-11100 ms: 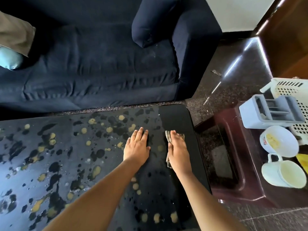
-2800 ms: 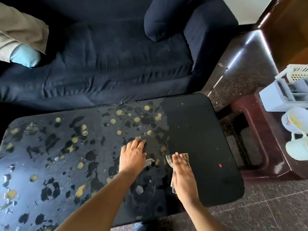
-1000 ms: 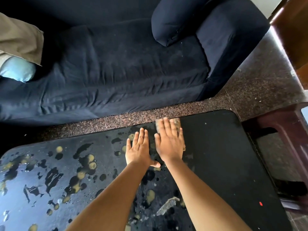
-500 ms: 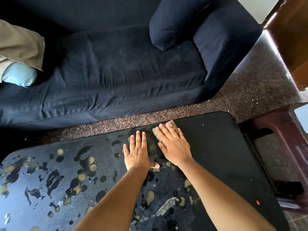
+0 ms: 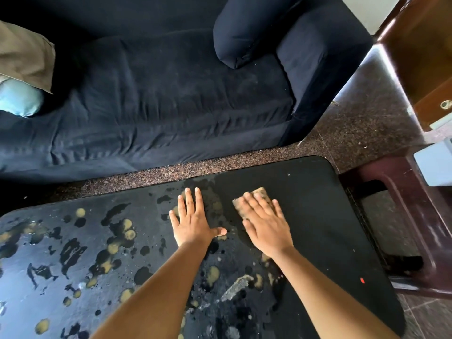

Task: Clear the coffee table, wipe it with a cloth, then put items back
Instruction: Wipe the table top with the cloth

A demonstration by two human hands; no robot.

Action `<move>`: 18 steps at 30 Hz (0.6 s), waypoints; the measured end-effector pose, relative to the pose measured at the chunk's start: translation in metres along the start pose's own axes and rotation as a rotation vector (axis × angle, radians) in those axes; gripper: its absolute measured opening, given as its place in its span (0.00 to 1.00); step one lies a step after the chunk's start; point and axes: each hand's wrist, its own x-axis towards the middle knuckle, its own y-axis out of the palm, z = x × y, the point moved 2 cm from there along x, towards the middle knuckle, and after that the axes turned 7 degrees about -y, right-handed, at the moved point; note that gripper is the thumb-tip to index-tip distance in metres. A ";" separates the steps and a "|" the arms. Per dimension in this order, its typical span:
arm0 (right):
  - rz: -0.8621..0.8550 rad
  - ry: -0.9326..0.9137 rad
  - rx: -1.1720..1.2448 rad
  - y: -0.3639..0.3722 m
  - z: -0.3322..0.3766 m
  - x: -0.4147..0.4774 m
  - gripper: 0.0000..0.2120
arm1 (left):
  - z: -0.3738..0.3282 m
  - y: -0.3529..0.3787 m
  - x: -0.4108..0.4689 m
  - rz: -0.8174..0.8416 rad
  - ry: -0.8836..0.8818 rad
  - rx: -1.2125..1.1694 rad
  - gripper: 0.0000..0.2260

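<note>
The black coffee table (image 5: 325,216) fills the lower view, its left part speckled with yellow and dark blotches, its right part plain black. My right hand (image 5: 265,223) lies flat with straight fingers on a small tan cloth (image 5: 261,193) near the far edge; only the cloth's far end shows past my fingertips. My left hand (image 5: 194,220) rests flat on the tabletop just left of it, fingers spread, thumb pointing right.
A dark blue sofa (image 5: 171,99) with a bolster cushion (image 5: 242,33) runs along the far side, across a strip of speckled floor. A dark red plastic stool (image 5: 401,216) stands right of the table, with a pale grey container (image 5: 435,165) on it. A small red speck (image 5: 362,280) lies on the table.
My right hand has slid the cloth rightwards, away from the far edge and from my left hand. My left hand has stayed flat in the same place.
</note>
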 end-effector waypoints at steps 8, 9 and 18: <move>-0.029 0.074 0.062 0.004 0.047 -0.011 0.26 | 0.003 0.001 0.002 0.017 -0.018 -0.029 0.59; -0.005 -0.028 0.038 0.004 0.039 -0.019 0.26 | 0.003 0.001 0.001 0.013 -0.017 -0.032 0.59; -0.070 0.334 0.089 0.004 0.047 -0.026 0.28 | 0.003 0.002 -0.011 -0.019 -0.107 -0.064 0.59</move>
